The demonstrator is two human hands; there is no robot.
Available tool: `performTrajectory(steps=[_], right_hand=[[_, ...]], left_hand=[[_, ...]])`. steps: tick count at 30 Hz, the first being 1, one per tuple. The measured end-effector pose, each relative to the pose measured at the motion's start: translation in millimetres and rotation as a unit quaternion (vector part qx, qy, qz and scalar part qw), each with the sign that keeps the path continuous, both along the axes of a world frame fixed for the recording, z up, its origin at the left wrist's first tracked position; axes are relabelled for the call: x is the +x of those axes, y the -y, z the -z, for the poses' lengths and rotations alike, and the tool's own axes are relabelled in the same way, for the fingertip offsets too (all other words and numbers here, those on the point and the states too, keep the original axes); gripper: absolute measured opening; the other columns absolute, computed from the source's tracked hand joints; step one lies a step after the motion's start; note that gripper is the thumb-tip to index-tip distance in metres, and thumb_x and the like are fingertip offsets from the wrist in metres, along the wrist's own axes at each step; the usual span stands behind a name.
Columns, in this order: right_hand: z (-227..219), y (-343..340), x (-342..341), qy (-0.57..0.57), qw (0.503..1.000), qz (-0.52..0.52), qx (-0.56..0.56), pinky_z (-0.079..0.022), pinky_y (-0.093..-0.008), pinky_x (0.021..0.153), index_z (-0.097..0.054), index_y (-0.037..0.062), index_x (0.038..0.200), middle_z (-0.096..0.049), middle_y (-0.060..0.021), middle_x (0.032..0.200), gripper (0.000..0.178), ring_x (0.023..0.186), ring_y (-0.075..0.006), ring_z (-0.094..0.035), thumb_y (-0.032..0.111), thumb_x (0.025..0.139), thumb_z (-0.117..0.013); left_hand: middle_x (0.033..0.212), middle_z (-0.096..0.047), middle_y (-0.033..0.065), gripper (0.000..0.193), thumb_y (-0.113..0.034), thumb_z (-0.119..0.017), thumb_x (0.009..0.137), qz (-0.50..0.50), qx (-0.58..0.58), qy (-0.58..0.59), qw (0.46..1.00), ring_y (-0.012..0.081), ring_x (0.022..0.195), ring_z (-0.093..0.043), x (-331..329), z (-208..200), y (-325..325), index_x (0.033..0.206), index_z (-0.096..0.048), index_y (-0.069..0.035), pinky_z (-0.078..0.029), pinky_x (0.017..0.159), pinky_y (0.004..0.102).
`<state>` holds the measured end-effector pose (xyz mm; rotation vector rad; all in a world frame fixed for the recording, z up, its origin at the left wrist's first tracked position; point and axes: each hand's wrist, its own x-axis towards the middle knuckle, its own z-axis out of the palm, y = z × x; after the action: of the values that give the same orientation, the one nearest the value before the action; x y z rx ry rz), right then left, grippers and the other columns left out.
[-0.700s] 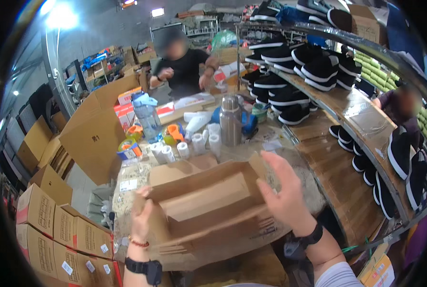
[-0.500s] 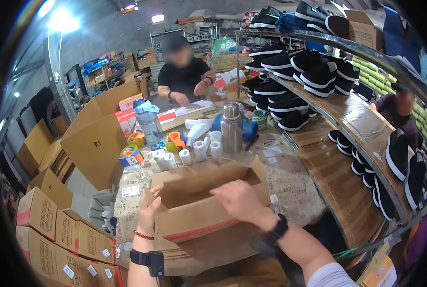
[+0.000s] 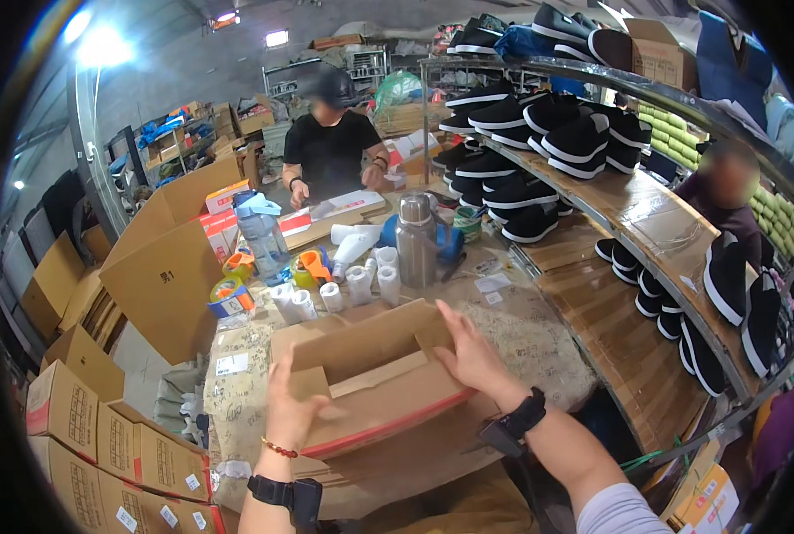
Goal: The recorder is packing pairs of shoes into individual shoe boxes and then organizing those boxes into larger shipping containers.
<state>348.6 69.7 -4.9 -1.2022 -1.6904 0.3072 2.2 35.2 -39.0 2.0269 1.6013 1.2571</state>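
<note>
Holds open-topped cardboard box (image 3: pixel 392 405) between wide-spread left hand (image 3: pixel 292 405) at left end and wide-spread right hand (image 3: pixel 479 358) at right end, near side of white rolls (image 3: pixel 358 287).

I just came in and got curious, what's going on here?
Someone's left hand and right hand are at opposite ends of an open cardboard box, fingers spread. Beyond it, a thermos and white rolls stand on the table. Another person is across from them. Black, white-soled shoes sit on shelves at right.
</note>
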Motion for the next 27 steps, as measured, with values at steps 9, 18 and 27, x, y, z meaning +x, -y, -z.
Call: performTrajectory(steps=[9, 18, 27], right_hand=[[-19, 15, 7, 0.246, 0.963, -0.001, -0.114, -0.048, -0.042, 0.085, -0.057, 0.0119, 0.114, -0.046, -0.0129, 0.111, 0.058, 0.101, -0.0355, -0.054, 0.036, 0.067, -0.082], [-7, 53, 13, -0.022, 0.997, -0.039, 0.067, -0.047, -0.0377, 0.085, -0.06, 0.0099, 0.112, -0.048, -0.0142, 0.117, 0.042, 0.103, -0.0297, -0.055, 0.03, 0.078, -0.074], [38, 116, 102, 0.036, 0.994, -0.027, -0.101, -0.044, -0.0369, 0.093, -0.065, 0.0107, 0.105, -0.049, -0.0133, 0.122, 0.025, 0.112, -0.0292, -0.053, 0.02, 0.082, -0.07]], left_hand=[[0.111, -0.051, 0.0101, 0.078, -0.022, -0.084, 0.062, -0.084, -0.063, -0.275, 0.956, 0.0308, 0.108, -0.047, 68, -67, 49, 0.133, -0.052, -0.02, -0.047, 0.085, 0.041], [0.121, -0.055, 0.0165, 0.048, -0.024, -0.061, 0.085, -0.042, -0.059, -0.164, 0.984, 0.0332, 0.111, -0.053, 44, -103, 67, 0.13, -0.052, -0.01, -0.041, 0.096, 0.0474], [0.091, -0.056, 0.0137, 0.059, -0.024, -0.072, 0.07, -0.02, 0.04, -0.2, 0.979, 0.0333, 0.089, -0.051, 87, -59, 72, 0.125, -0.057, -0.009, -0.036, 0.084, 0.0442]])
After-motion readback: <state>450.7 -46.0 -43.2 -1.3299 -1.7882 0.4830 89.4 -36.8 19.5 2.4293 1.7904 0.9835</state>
